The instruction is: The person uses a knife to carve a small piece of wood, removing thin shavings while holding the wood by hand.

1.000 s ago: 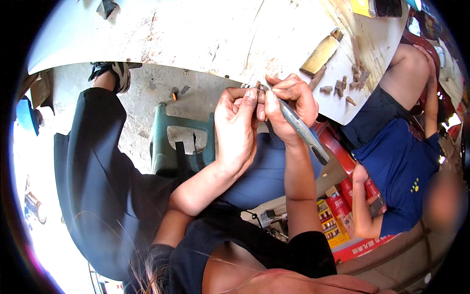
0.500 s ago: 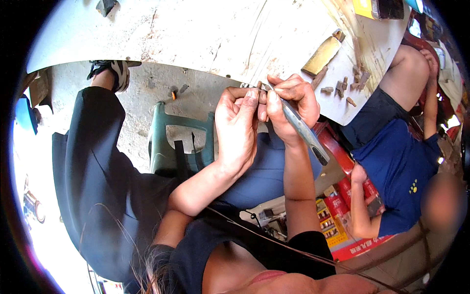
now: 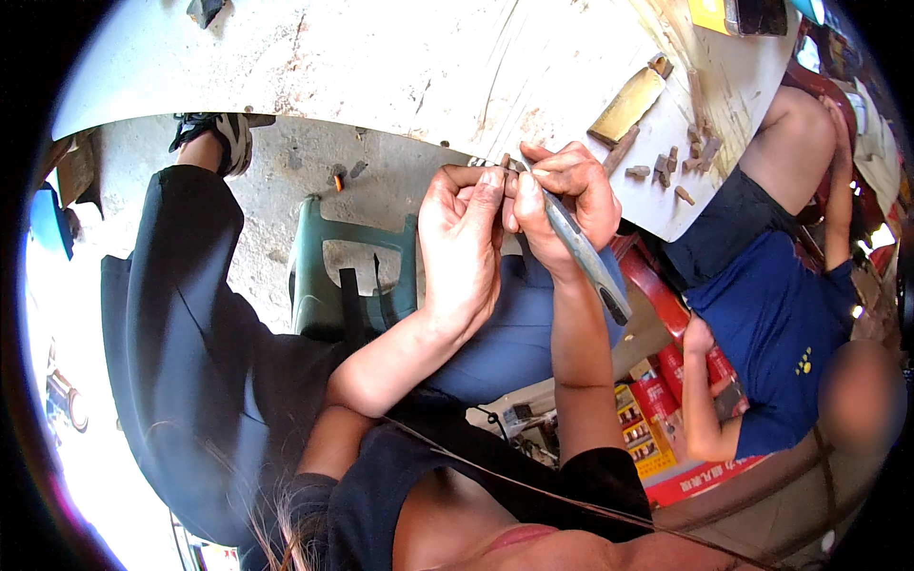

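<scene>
Thumb and forefinger of the left hand (image 3: 464, 243) pinch a small brown piece (image 3: 507, 164) close to the near edge of the worktop (image 3: 362, 67). The right hand (image 3: 587, 202) is pressed up against the left, its fingers closed around a slim grey tool (image 3: 583, 249); the tool slants from the brown piece down and to the right, its rounded dark end sticking out below the palm. The tool's working tip is mostly covered by the fingers, so whether it touches the piece cannot be told.

On the worktop, to the right of the hands, several small brown offcuts (image 3: 664, 169) lie loosely grouped near the corner, with a yellowish block (image 3: 628, 103) just beyond them. A yellow and black object (image 3: 738, 16) sits at the far right, and a dark lump (image 3: 205, 11) at the far left. The worktop is pale and marked with brown smudges.

Below its edge, a green plastic stool (image 3: 307, 257) stands on the grey concrete floor (image 3: 271, 228), left of the forearms. To the right, another person (image 3: 776, 343) in a blue shirt and dark shorts sits beside the worktop's corner, one hand on a knee.
</scene>
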Motion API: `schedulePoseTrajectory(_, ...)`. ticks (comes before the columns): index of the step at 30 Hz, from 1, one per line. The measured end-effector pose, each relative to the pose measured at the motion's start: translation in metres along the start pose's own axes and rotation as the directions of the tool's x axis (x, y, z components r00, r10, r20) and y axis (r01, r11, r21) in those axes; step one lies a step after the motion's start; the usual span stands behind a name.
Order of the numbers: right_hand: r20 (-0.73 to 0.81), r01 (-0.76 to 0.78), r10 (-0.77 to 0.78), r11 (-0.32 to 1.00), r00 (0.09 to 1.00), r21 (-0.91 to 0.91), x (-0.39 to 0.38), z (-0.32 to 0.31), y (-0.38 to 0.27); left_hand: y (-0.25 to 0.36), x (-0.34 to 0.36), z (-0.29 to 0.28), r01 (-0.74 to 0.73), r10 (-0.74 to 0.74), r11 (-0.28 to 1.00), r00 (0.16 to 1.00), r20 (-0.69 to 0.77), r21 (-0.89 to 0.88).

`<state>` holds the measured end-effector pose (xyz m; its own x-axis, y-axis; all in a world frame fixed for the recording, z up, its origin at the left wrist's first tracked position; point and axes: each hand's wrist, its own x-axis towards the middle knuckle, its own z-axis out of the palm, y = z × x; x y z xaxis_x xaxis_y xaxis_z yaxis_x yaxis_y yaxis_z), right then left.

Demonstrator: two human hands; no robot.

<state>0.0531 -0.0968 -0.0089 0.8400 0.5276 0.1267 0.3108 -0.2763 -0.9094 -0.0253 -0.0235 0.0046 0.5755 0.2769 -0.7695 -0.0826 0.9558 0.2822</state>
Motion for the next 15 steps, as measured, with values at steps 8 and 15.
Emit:
schedulePoseTrajectory(8,0.007,-0.018,0.018,0.999,1.000,0.038,0.0012,-0.0010,-0.0003,-0.0002,-0.0005,0.0001,0.003,-0.003,1.000,1.000,-0.014,0.001)
schedulePoseTrajectory(15,0.042,-0.007,0.005,0.999,0.999,0.045,0.0025,-0.0026,0.0001,-0.0001,-0.0006,-0.0004,-0.016,0.016,1.000,1.000,-0.012,0.003)
